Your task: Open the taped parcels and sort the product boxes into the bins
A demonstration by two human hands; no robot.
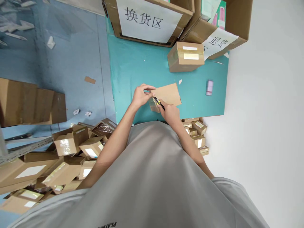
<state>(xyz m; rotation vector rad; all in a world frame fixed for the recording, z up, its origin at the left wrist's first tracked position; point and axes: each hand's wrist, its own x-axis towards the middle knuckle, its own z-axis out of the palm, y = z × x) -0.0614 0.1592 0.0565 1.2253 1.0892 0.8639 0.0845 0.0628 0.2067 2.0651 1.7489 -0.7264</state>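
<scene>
A small brown cardboard box [167, 94] lies on the teal table [133, 69] just in front of me. My left hand [141, 94] pinches the box's near left corner, fingers curled on its edge. My right hand [170, 113] is closed round a black and yellow utility knife [159, 103], whose tip rests against the box's near edge, close to my left fingers. A second taped cardboard box [185, 56] sits farther back on the table, untouched.
Two large open cartons with white paper signs stand at the table's far edge [152, 22] [220, 28]. Several small taped boxes are heaped on the blue floor at left [71, 152] and under the table's right side [196, 133]. A white wall [266, 95] runs along the right.
</scene>
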